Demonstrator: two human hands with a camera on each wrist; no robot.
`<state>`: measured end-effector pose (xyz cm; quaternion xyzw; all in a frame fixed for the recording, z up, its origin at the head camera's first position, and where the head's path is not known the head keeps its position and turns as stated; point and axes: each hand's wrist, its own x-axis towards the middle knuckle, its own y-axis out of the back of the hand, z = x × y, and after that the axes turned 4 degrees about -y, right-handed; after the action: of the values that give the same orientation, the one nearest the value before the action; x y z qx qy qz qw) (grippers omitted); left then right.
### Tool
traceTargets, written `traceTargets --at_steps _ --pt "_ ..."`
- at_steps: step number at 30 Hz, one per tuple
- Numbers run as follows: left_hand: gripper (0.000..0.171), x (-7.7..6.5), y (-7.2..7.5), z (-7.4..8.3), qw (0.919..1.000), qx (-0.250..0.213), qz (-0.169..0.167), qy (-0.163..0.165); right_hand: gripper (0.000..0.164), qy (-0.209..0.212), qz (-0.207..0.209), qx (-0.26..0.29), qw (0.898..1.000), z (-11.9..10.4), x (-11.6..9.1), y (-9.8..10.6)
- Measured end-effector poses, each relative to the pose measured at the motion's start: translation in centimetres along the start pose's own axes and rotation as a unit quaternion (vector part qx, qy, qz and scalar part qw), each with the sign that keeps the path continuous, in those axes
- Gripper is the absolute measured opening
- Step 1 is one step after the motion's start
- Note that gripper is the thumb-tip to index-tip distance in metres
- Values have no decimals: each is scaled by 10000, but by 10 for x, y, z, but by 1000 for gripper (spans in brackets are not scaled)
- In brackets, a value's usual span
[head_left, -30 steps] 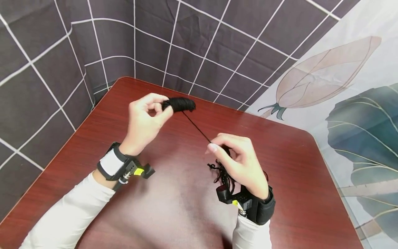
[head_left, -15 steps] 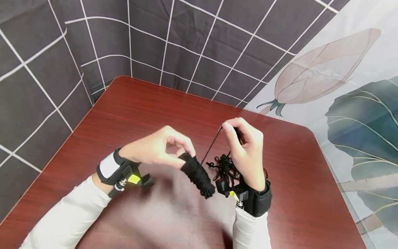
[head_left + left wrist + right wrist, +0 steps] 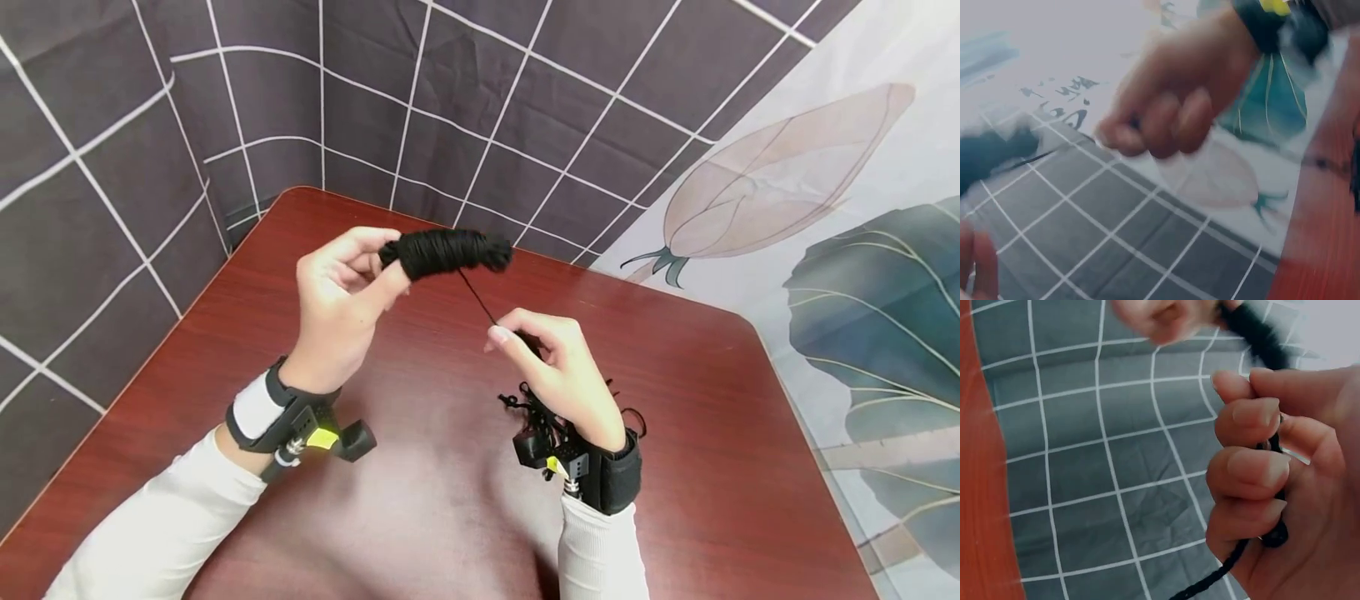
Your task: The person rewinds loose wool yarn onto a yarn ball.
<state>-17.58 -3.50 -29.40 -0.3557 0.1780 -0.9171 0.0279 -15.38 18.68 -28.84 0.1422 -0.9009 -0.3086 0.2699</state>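
Note:
A thick bundle of black yarn (image 3: 442, 252), wound round its middle with looped ends, is held above the table by my left hand (image 3: 337, 308), whose thumb and fingers grip its left end. One taut strand runs from the bundle down to my right hand (image 3: 555, 358), which pinches it between thumb and forefinger. In the right wrist view the other fingers curl round the black strand (image 3: 1210, 580) as it passes through the palm. Below the right hand lies a loose tangle of black yarn (image 3: 536, 417), partly hidden by the wrist. The left wrist view is blurred.
The reddish-brown table (image 3: 420, 500) has a rounded far edge. Behind it hangs a dark grey cloth (image 3: 360, 100) with white grid lines. A white cloth with leaf prints (image 3: 862, 275) hangs on the right.
The bundle first swung down toward me and tipped, then rose back to nearly level near the far edge. My right hand went up and came down again, still pinching the strand.

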Motion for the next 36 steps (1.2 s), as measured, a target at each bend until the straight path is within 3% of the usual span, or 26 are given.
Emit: traceTargets --at_steps 3,6,9,12,14,17,19,21,24,28,32,34,36 --pt "16 4 3 -8 9943 1006 286 -229 16 64 -106 236 9996 -9 -3 2" --pt "16 7 7 -17 9809 1921 27 -289 17 307 69 391 9987 -18 -6 5" --pt "11 6 9 -26 9626 2585 -793 -151 18 677 486 587 9948 -24 -9 9" --pt "9 3 8 -31 9355 2856 -2069 190 17 958 947 985 9860 -27 -10 12" --pt "10 0 8 -32 9109 2778 -3027 398 16 1060 1224 1250 9789 -26 -10 14" --pt "12 -4 7 -31 8762 2099 -4276 728 15 1161 1505 1560 9693 -23 -10 16" --pt "14 -5 9 -27 8567 1476 -4872 830 15 1161 1668 1596 9660 -20 -11 19" --pt "16 -5 11 -23 8462 719 -5194 950 15 1125 1742 1610 9649 -17 -11 21" --pt "15 -4 14 -17 8472 -756 -5156 1037 15 1007 1700 1560 9678 -15 -10 22" --pt "11 -4 12 -11 8533 -2763 -4310 992 16 758 1387 1280 9791 -10 -6 17" --pt "13 -5 4 -3 8840 -3557 -2923 814 15 509 881 839 9913 -5 -2 7" --pt "14 -4 0 0 9077 -3563 -2070 794 14 446 625 743 9943 -3 -1 4" --pt "13 -2 -2 3 9348 -3257 -1214 736 15 374 427 682 9961 -4 -2 2"
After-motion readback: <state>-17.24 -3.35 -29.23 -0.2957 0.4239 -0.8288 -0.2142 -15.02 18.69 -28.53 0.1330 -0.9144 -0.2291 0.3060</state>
